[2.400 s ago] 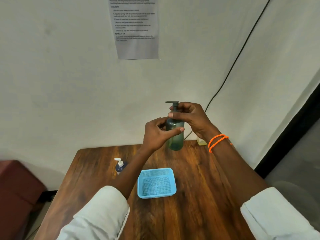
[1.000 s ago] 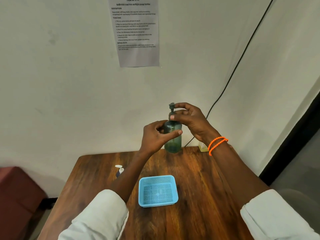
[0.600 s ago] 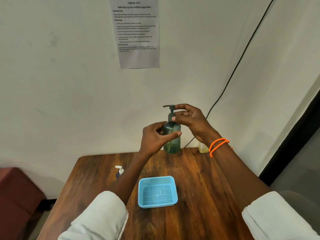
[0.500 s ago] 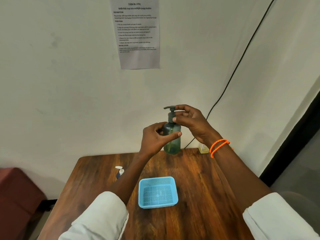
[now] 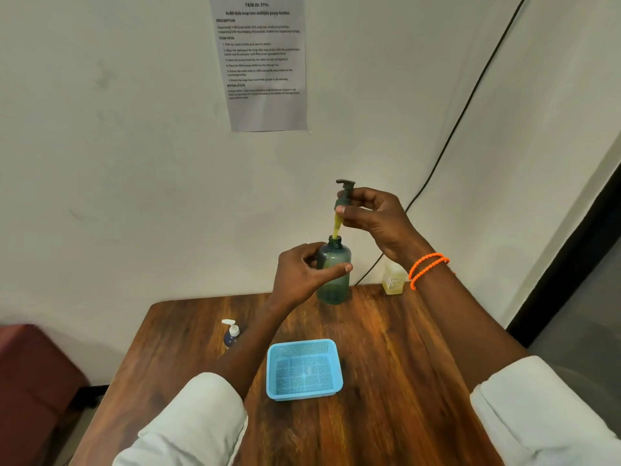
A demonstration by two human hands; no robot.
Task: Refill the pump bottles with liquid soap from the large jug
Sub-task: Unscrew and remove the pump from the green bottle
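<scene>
Fingers (image 5: 349,210) hide the pump head's (image 5: 345,193) collar; bottle (image 5: 334,274) open.

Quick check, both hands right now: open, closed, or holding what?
Left hand: closed around the green bottle, steadying it.
Right hand: pinching the pump head, lifted off the neck, its tube still in the bottle.

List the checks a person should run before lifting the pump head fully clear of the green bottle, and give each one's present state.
1. Left hand steadies the green bottle: ok.
2. Right hand has a grip on the pump head: ok.
3. Pump tube out of the bottle neck: not ok, its tip is still at the mouth.
4. Soap dripping from the tube: cannot tell.
5. Jug within reach on the table: ok.
6. Blue basket is apart from the bottle: ok.
</scene>
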